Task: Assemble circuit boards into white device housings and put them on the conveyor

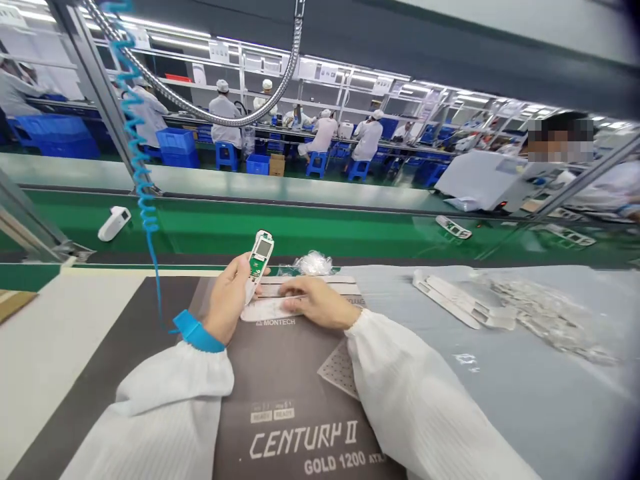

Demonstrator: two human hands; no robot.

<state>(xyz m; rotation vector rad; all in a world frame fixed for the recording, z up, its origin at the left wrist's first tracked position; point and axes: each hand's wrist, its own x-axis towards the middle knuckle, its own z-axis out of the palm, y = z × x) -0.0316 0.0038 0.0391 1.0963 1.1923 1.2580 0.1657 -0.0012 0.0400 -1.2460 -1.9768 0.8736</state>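
Head view: I see left hand (225, 303) pinching device (259, 259), right hand (323, 301), grip unclear, apparently handling white shell (264, 310), next needing gentleness.

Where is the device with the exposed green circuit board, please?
In the head view, the device is in the left hand, just left of the right hand.

Lights (185, 31): white tubes glowing above the room I face
Stools (227, 155): blue, spaced out across from me
Bins (60, 137): blue, mostly to my left
Green strip (210, 223): crosswise, just beyond my counter (45, 380)
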